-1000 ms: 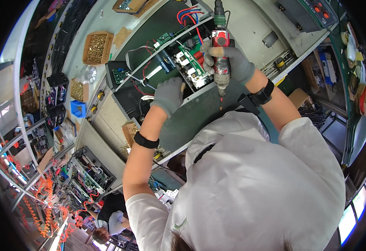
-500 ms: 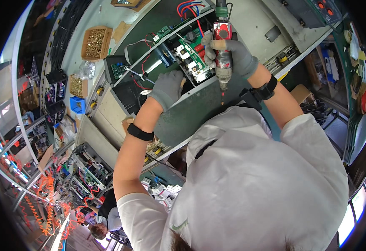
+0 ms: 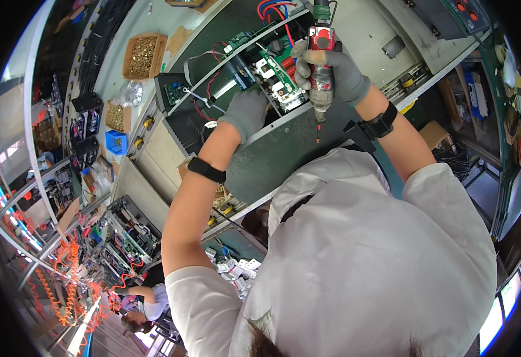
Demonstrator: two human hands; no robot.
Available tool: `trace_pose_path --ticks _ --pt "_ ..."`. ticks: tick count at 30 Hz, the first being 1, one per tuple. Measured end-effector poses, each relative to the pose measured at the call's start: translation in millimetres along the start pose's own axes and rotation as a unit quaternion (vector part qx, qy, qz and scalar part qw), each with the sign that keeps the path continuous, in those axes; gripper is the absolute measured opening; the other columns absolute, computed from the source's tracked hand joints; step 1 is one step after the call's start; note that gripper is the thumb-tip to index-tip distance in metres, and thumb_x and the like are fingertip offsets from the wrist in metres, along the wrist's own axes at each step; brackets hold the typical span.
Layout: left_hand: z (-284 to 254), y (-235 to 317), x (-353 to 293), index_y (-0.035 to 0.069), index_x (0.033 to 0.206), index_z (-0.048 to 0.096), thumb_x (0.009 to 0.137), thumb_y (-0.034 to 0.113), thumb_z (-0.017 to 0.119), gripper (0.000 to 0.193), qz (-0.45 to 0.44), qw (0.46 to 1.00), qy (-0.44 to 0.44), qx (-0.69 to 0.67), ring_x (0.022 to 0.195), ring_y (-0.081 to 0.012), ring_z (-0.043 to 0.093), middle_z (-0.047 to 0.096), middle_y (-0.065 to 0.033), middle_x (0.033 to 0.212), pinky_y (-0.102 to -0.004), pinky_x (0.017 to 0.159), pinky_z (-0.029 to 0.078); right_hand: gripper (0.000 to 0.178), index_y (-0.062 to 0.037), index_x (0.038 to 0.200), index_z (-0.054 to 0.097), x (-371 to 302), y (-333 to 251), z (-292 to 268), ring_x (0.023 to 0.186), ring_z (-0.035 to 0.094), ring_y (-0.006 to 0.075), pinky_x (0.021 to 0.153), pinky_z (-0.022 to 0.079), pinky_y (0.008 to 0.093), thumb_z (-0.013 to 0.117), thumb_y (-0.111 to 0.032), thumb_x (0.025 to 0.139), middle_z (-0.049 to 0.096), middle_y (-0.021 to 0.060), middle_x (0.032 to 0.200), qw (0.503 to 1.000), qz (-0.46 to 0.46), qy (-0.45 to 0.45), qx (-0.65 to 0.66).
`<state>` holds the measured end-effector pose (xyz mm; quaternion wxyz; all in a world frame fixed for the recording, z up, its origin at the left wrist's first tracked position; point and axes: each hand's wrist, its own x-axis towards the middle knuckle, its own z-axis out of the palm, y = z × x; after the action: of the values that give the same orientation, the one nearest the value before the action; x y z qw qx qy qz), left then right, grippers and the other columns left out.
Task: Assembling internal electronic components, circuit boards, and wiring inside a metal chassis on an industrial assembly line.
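My right hand (image 3: pixel 345 78), in a grey glove, is closed round a red power screwdriver (image 3: pixel 321 40) with a worn metal nose. Its thin bit points down toward me, with a small brass-coloured piece at the tip, and stays clear of the work. Under and beside it lies an open dark metal housing (image 3: pixel 284 134) with a green circuit board (image 3: pixel 284 80), white and red parts, and a dark cylindrical part (image 3: pixel 236 72). My left hand (image 3: pixel 245 113), also gloved, reaches inside over the housing's near edge. Its fingertips are hidden among the parts, so its grip is unclear.
Boxes of brass-coloured hardware (image 3: pixel 144 56) and a blue bin (image 3: pixel 115 143) stand at the left. Red and blue wires (image 3: pixel 275 9) rise at the housing's far end. A dark unit with red buttons (image 3: pixel 451 15) sits far right. Another person (image 3: pixel 147 303) works at lower left.
My left hand has gone a little farther into the housing, its fingers now lower among the parts. The right hand keeps hold of the screwdriver. The view has shifted slightly.
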<state>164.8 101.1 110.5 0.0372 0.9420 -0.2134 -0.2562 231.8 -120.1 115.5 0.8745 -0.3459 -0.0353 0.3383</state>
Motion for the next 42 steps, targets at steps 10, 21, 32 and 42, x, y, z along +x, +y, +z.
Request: trace_pose_path --ticks 10,21,32,42 --pt "8 -5 3 0.002 0.105 0.059 0.079 0.012 0.054 0.029 0.002 1.0 -0.021 -0.019 0.097 -0.0355 0.058 0.06 -0.0199 0.105 -0.0422 0.085 0.044 0.026 -0.0014 0.1 0.057 1 2 -7 0.058 0.054 0.0213 0.053 0.046 0.0314 0.059 -0.017 0.08 0.053 0.0076 0.068 1.0 0.002 -0.01 -0.026" --pt "11 -3 4 0.006 0.112 0.058 0.081 0.015 0.054 0.033 -0.015 0.999 -0.039 -0.02 0.105 -0.0364 0.054 0.054 -0.0194 0.115 -0.0447 0.092 0.039 0.025 -0.0044 0.103 0.056 8 -30 34 0.063 0.055 0.0255 0.059 0.046 0.0368 0.056 -0.017 0.081 0.052 0.0095 0.069 0.981 -0.18 -0.069 -0.014" --pt "9 -1 5 0.005 0.118 0.055 0.082 0.016 0.052 0.038 -0.031 0.998 -0.06 -0.019 0.115 -0.0358 0.049 0.049 -0.0211 0.124 -0.0433 0.096 0.037 0.019 0.0004 0.09 0.06 30 14 35 0.065 0.062 0.0157 0.06 0.05 0.0287 0.064 0.003 0.071 0.062 0.0092 0.078 0.952 -0.275 -0.025 -0.131" --pt "-6 -4 6 0.008 0.108 0.062 0.082 0.032 0.053 0.036 -0.052 0.996 -0.031 -0.071 0.098 -0.0294 0.063 0.064 -0.0121 0.107 -0.0421 0.081 0.048 0.023 -0.003 0.09 0.061 23 23 63 0.071 0.056 0.0083 0.066 0.047 0.0246 0.073 -0.001 0.07 0.06 0.0017 0.083 0.94 -0.214 -0.094 -0.249"
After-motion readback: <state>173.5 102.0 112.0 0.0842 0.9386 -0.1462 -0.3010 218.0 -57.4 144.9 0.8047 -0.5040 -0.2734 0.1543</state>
